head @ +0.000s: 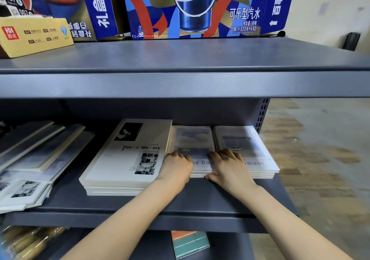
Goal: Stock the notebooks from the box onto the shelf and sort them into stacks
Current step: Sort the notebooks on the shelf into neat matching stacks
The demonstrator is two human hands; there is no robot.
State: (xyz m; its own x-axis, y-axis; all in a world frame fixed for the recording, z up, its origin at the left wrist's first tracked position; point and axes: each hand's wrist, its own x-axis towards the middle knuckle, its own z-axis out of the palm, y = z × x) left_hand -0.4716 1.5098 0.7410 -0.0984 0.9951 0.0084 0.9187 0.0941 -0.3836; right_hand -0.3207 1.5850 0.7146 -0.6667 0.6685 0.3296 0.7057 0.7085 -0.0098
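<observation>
The left hand (pixel 176 168) lies on the near left corner of the middle stack (pixel 193 139) of notebooks, fingers bent onto the cover. The right hand (pixel 230 169) spans the seam between that stack and the right stack (pixel 240 141), fingers bent on top and thumb against the front edge. Whether either hand actually grips cannot be told. All the stacks sit on the grey shelf (pixel 200 197). A taller white stack (pixel 124 163) touches the left hand at 9 o'clock, and beyond it lie loose notebooks (pixel 40 151). Cola cartons (pixel 192 9) stand at 12 o'clock above.
</observation>
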